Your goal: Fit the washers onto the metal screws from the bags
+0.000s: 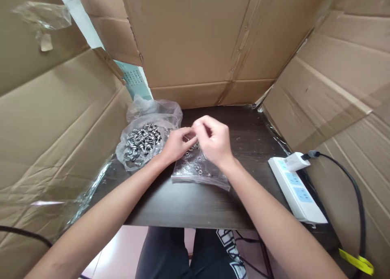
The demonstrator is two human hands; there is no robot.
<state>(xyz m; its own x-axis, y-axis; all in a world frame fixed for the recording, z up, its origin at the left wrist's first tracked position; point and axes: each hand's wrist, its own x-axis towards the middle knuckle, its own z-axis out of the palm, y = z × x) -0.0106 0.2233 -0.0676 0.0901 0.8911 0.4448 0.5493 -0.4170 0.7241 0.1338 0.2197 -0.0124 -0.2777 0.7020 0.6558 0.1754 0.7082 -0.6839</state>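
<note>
My left hand [179,144] and my right hand [214,140] meet above a clear zip bag [195,177] that lies flat on the dark table. Small metal nuts or washers [200,171] show through the bag's plastic. The fingers of both hands are pinched together at the fingertips; whatever lies between them is too small to make out. To the left of my left hand, an open plastic bag [122,149] holds a heap of metal bolts [143,142]. My hands hide the far part of the zip bag.
A white power strip [297,193] with a plugged-in white adapter [294,161] stands at the right, its black cable [355,181] running down. Cardboard walls [195,39] enclose the dark table [195,205] at the back and both sides. A bluish printed sheet [134,77] shows at the back left.
</note>
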